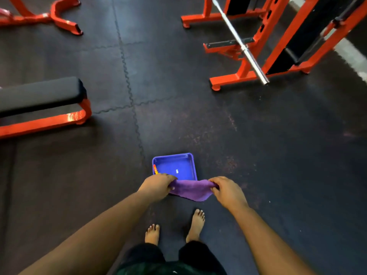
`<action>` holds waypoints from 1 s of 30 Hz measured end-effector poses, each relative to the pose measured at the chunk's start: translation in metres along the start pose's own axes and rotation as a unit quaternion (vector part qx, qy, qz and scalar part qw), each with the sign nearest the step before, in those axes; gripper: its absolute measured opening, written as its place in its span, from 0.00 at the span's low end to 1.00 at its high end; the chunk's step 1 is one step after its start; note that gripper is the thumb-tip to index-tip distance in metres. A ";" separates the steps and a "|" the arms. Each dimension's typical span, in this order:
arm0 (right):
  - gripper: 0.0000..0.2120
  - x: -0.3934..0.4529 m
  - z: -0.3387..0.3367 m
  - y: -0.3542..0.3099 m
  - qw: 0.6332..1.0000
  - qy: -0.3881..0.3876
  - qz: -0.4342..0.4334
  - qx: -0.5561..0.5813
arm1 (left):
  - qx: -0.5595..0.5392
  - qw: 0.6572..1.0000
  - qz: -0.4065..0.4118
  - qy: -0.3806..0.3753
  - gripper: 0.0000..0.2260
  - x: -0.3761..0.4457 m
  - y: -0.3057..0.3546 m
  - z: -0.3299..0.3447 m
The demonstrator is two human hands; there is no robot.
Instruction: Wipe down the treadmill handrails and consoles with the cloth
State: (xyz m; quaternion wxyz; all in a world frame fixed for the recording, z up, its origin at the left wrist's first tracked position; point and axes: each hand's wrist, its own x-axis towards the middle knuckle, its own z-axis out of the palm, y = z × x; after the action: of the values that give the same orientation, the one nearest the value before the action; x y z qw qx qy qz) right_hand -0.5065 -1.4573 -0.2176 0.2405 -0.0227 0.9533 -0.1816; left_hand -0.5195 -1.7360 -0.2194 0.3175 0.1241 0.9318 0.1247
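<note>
A: Holding the cloth [191,190] stretched between both hands, is that right?

B: Yes. The left hand [157,185] pinches its left end and the right hand [226,190] grips its right end, fingers curled round the fabric. The purple cloth sags in the middle, hanging above the floor [258,155].

A: What lies under it?

B: A blue tray [189,156] sits on the dark rubber floor, just beyond the cloth; the cloth's upper edge overlaps the tray's near rim in this view. Something small, red and yellow, lies at the tray's left wall [155,169]; I cannot tell what it is.

A: And around?

B: Two bare feet [195,225] stand on the floor below the hands. A black padded bench [39,93] with an orange frame is at the left. An orange rack [278,46] with a silver barbell [241,44] stands at the far right.
</note>
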 end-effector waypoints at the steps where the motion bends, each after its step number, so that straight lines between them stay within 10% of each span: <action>1: 0.16 0.011 0.004 0.007 1.000 -0.008 -0.004 0.000 | 0.000 1.000 -0.008 -0.009 0.19 0.008 0.000 0.005; 11: 0.14 0.158 0.079 0.062 0.994 -0.107 0.003 -0.003 | -0.054 0.993 -0.067 -0.076 0.11 0.140 -0.034 0.080; 30: 0.15 0.360 0.276 0.119 0.993 -0.114 0.025 0.000 | -0.080 0.986 -0.112 -0.093 0.27 0.353 -0.160 0.236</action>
State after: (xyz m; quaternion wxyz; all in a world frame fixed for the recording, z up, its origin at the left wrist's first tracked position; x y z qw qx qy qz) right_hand -0.6906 -1.4858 -0.6481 0.3524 -0.0197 0.9197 -0.1721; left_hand -0.6677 -1.7400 -0.6476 0.4234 0.0038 0.8934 0.1504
